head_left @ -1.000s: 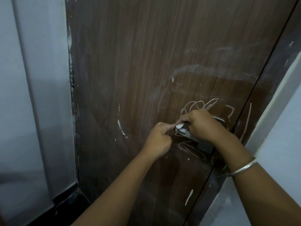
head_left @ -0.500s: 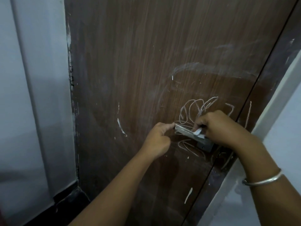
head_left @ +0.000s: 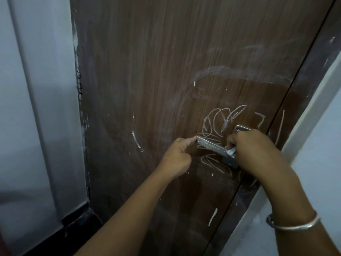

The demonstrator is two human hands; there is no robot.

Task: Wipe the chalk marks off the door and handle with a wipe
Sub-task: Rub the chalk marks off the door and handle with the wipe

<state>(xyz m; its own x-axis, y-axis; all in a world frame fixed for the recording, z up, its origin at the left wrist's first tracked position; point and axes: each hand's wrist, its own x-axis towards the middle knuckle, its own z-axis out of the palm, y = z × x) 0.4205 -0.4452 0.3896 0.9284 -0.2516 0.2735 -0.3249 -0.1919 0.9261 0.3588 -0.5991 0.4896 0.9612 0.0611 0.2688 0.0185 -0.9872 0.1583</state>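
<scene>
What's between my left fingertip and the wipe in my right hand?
Only the handle, in the head view: the left hand touches its free end, and the right hand holds the wipe at its base.

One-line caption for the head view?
Right hand holds a white wipe on the metal handle, left hand touching its tip, chalk scribbles around it on the brown door.
</scene>
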